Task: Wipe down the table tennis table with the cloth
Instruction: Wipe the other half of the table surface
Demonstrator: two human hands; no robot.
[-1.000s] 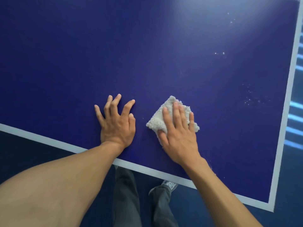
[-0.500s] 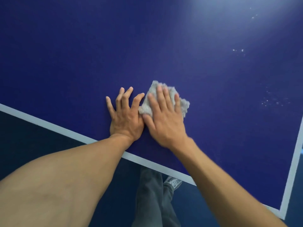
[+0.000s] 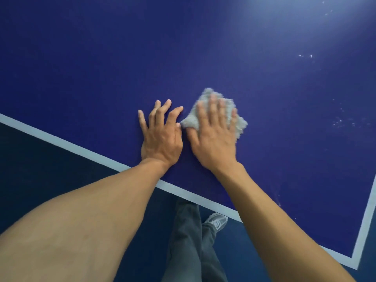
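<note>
Head view: the cloth (image 3: 241,125), a small fluffy grey pad, lies on the blue table (image 3: 101,58) a little way in from the near edge, with the near right corner well off to its right. The right hand (image 3: 213,139) covers most of it. Its fingers (image 3: 212,110) are straight and slightly apart, pressed flat rather than curled round the fabric, probably to spread pressure over the whole pad so it slides without bunching. Hand and cloth are blurred, which suggests a wiping stroke in progress.

The left hand (image 3: 162,139) lies palm down on the bare table just beside the cloth, its thumb almost touching the cloth's left corner. Its fingers (image 3: 160,110) are splayed and hold nothing, most likely bracing the person's lean over the table.

White specks (image 3: 343,121) dot the surface toward the right edge, so that area seems not yet wiped. Below the near edge, a trouser leg (image 3: 189,241) and a shoe (image 3: 217,221) show.
</note>
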